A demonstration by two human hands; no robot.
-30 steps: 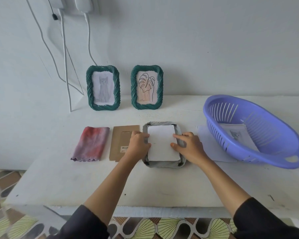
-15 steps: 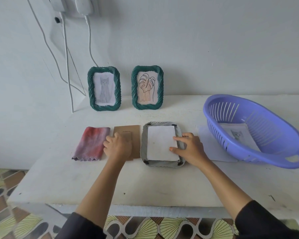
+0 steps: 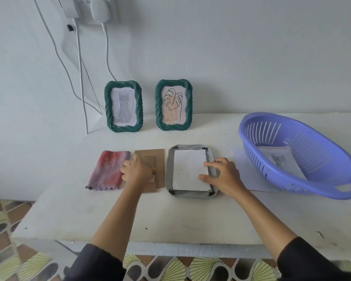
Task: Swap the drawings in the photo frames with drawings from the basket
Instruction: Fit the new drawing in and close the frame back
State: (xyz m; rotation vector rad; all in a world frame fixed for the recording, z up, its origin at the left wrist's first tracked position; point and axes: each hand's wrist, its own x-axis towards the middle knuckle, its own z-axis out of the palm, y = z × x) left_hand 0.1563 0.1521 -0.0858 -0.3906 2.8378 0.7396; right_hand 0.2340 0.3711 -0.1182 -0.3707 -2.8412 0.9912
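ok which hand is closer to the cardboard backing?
Left. The left hand sits on the cardboard backing, fingers curled. The right hand is off to its right, pressing the white sheet in the face-down frame.

Two dark green frames [image 3: 123, 106], lilac basket [image 3: 300, 155], red-purple mottled cloth [image 3: 109, 170], brown backing board [image 3: 158, 159].

place: home | cues: wall chargers [image 3: 100, 9], patterned floor tiles [image 3: 6, 220]

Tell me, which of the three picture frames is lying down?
The frame touched by the right hand, face down with white paper on its back. The other two, the cat frame and leaf frame, stand upright by the wall.
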